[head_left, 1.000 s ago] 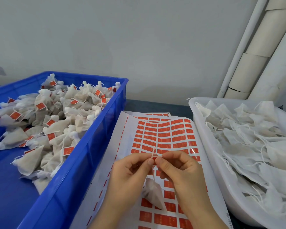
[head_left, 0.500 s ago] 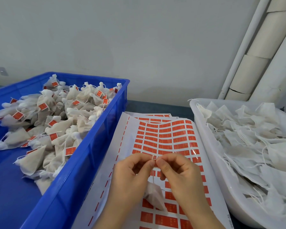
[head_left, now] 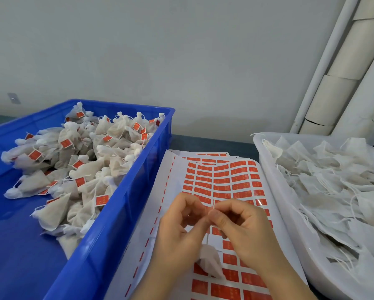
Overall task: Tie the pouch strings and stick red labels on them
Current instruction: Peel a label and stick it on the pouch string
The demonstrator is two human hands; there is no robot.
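You are pinching the string [head_left: 207,238] with both hands, left hand [head_left: 179,230] and right hand [head_left: 242,226] meeting tip to tip and clamped on it. Whether a label is folded inside the pinch is hidden. The pouch [head_left: 211,262] is hanging at 6 o'clock from your fingertips, over the label sheet [head_left: 225,180]. Be pulling evenly, so the pouch is not swinging. The blue crate [head_left: 121,213] of labelled pouches is sitting at 9 o'clock, the white tub [head_left: 274,187] of unlabelled ones at 3 o'clock.
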